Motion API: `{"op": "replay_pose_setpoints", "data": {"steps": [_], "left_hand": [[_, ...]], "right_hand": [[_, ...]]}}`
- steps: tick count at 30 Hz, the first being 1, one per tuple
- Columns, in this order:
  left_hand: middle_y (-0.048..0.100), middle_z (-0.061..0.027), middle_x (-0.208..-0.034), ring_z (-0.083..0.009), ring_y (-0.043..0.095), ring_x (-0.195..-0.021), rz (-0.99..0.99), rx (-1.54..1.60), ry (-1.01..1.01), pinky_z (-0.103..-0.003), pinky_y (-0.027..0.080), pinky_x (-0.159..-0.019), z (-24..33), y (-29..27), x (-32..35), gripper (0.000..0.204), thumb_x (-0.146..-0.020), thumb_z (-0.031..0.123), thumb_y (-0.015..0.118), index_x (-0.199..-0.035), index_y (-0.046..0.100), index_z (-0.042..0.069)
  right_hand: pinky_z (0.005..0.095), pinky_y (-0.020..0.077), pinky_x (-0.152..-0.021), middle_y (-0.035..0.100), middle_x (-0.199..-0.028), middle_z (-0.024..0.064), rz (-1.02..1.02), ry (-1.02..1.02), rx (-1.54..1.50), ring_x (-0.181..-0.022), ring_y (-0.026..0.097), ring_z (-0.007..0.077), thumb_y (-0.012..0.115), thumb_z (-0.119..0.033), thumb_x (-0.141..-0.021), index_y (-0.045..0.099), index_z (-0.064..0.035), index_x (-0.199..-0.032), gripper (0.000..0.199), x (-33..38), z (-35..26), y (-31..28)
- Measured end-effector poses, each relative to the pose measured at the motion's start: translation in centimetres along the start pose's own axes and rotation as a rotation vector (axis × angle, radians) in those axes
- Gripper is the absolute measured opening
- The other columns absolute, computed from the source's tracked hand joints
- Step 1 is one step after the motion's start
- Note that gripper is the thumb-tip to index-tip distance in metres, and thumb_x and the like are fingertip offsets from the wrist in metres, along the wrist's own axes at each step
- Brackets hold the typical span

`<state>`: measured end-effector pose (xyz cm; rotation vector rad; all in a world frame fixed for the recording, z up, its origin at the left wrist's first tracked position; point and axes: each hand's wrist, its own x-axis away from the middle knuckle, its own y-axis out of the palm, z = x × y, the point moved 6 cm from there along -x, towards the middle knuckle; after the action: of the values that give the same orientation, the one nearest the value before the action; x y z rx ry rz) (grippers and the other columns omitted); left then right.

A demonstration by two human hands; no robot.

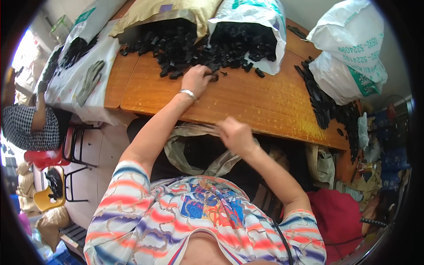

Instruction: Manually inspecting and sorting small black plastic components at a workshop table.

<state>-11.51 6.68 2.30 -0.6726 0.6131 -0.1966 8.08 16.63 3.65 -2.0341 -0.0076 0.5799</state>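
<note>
My left hand (196, 82) rests on the wooden table at the near edge of a heap of small black parts (174, 46). Its fingers are closed on one small black part (214, 78), which juts out by the fingertips. My right hand (236, 136) is over the table's near edge, above the rim of an open pale sack (174, 157) below the tabletop. Motion smears its bent fingers, so whether they hold anything is unclear. The heap spills from a tan sack (176, 13) and a white sack (247, 15) lying open on the table.
Long black pieces (320, 104) lie along the table's right side beside white bags (349, 57). On the left, a grey glove (89, 79) lies on a covered table (66, 95), where another person in a checked top (33, 126) sits. A red cloth (338, 218) is at lower right.
</note>
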Motion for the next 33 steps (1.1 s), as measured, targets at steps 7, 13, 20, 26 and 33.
{"op": "replay_pose_setpoints", "data": {"steps": [7, 13, 20, 26, 33], "left_hand": [[0.066, -0.0129, -0.091, -0.0317, 0.064, -0.088, -0.128, -0.016, -0.065, -0.039, 0.051, -0.078, 1.7, -1.1, 3.0, 0.013, -0.083, 0.015, 0.066, -0.087, 0.071, 0.004], [0.062, -0.0118, -0.094, -0.0291, 0.063, -0.083, -0.150, 0.217, -0.070, -0.038, 0.051, -0.077, 2.3, -2.0, 5.0, 0.024, -0.081, 0.014, 0.071, -0.101, 0.068, 0.003], [0.060, -0.0123, -0.093, -0.0313, 0.058, -0.091, -0.132, 0.038, -0.032, -0.039, 0.050, -0.080, 3.1, -1.9, 6.1, 0.025, -0.074, 0.016, 0.075, -0.092, 0.065, 0.001], [0.060, -0.0113, -0.088, -0.0307, 0.059, -0.086, -0.134, -0.121, 0.062, -0.040, 0.050, -0.074, 7.4, -1.7, 7.6, 0.034, -0.074, 0.028, 0.077, -0.092, 0.062, 0.004], [0.059, -0.0104, -0.092, -0.0303, 0.058, -0.091, -0.172, -0.011, 0.206, -0.039, 0.051, -0.076, 9.0, -0.4, 6.9, 0.017, -0.079, 0.009, 0.066, -0.096, 0.063, 0.007]], "right_hand": [[0.0448, 0.0522, -0.076, 0.062, -0.097, 0.0187, 0.271, 0.335, 0.276, -0.089, 0.063, 0.0370, 0.067, -0.012, -0.083, 0.069, -0.0041, -0.096, 0.016, -5.5, 16.7, -7.2], [0.0458, 0.0502, -0.081, 0.066, -0.099, 0.0182, 0.241, 0.585, 0.429, -0.093, 0.063, 0.0379, 0.068, -0.023, -0.086, 0.068, -0.0045, -0.110, 0.030, -9.0, 22.6, -6.4], [0.0434, 0.0505, -0.075, 0.066, -0.082, 0.0176, 0.029, 0.528, 0.117, -0.085, 0.065, 0.0364, 0.075, -0.014, -0.078, 0.062, -0.0030, -0.093, 0.023, -8.2, 18.2, -4.7], [0.0444, 0.0502, -0.077, 0.064, -0.100, 0.0201, 0.013, 0.323, 0.124, -0.092, 0.063, 0.0378, 0.075, -0.007, -0.076, 0.059, -0.0015, -0.097, 0.027, -5.4, 12.6, -3.9], [0.0422, 0.0517, -0.075, 0.066, -0.091, 0.0184, -0.026, 0.421, 0.038, -0.086, 0.065, 0.0361, 0.076, -0.008, -0.075, 0.066, 0.0008, -0.091, 0.021, -3.7, 11.5, -5.3]]}}
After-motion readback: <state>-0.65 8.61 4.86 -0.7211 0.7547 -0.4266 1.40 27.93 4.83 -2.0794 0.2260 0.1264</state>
